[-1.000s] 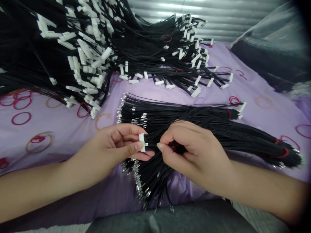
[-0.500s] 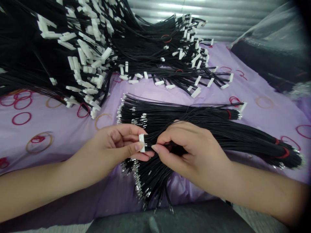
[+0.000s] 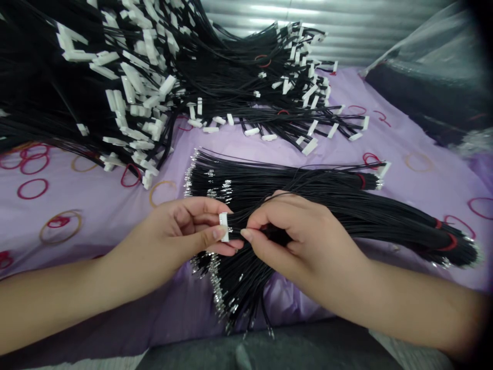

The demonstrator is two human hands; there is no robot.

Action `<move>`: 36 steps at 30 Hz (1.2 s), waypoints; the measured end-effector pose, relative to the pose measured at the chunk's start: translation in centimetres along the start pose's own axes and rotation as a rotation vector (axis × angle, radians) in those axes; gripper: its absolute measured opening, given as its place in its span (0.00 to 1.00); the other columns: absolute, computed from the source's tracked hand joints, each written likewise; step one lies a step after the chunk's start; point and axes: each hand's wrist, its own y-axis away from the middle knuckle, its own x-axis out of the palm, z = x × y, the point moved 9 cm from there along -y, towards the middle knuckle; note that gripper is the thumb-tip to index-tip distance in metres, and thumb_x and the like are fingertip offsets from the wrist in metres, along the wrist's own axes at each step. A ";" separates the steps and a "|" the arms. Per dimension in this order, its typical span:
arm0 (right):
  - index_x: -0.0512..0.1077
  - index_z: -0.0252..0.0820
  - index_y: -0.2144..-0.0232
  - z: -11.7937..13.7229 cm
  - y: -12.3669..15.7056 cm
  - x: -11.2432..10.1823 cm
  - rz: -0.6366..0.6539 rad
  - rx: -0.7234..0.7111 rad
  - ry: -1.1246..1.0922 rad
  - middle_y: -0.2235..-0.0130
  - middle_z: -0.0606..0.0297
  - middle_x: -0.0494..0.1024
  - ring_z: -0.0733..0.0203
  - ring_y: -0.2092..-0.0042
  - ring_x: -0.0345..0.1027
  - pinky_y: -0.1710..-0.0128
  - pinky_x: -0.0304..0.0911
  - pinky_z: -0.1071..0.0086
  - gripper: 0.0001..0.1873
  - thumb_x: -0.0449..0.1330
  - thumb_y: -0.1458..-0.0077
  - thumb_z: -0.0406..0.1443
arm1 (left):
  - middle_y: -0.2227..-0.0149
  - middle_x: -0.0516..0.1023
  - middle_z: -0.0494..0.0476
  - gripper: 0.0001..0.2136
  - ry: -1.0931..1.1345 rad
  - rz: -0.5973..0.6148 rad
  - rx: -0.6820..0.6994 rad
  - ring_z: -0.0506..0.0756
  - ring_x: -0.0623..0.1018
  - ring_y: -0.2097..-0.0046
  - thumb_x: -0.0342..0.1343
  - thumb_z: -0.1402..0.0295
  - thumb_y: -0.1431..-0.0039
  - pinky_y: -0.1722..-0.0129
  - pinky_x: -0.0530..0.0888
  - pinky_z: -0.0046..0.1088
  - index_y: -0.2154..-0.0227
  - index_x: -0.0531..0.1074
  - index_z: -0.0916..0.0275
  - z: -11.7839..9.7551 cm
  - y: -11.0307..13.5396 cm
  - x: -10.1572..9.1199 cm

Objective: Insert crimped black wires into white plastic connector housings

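Observation:
Between the thumb and fingers of my left hand [image 3: 192, 226] is a white connector housing [image 3: 224, 226], held upright with black wires on its right side. My right hand [image 3: 300, 236] pinches a thin black wire [image 3: 236, 232] close to the housing; a small metal terminal shows at the housing's edge. How deep the terminal sits I cannot tell. Beneath both hands lies a fanned bundle of black wires [image 3: 246, 174] with bare silvery terminals at its left ends.
Piles of black cables with white connectors [image 3: 133, 77] fill the back left and back middle. Red rubber bands [image 3: 33, 188] and tan ones lie scattered on the purple cloth [image 3: 127, 226]. A clear plastic bag [image 3: 431, 82] with dark contents stands at the back right.
Both hands keep nearly the same place and grip. The whole view has shifted very slightly, and the right fingers have barely moved at the wire.

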 end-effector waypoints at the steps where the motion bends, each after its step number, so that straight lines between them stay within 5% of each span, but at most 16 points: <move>1: 0.73 0.36 0.73 0.1 0.0 0.1 0.005 -0.013 0.022 0.73 0.68 0.75 0.67 0.69 0.65 0.66 0.61 0.71 0.08 0.59 0.41 0.29 | 0.72 0.85 0.45 0.11 0.004 0.001 0.004 0.51 0.86 0.69 0.69 0.80 0.52 0.66 0.81 0.16 0.67 0.79 0.61 0.0 0.0 0.1; 36: 0.72 0.36 0.73 0.6 0.2 0.8 -0.058 -0.121 0.101 0.73 0.65 0.74 0.64 0.68 0.65 0.62 0.60 0.68 0.10 0.57 0.38 0.29 | 0.70 0.85 0.47 0.05 -0.045 0.026 0.016 0.49 0.84 0.66 0.67 0.77 0.45 0.61 0.83 0.20 0.68 0.81 0.61 0.7 -0.2 -0.2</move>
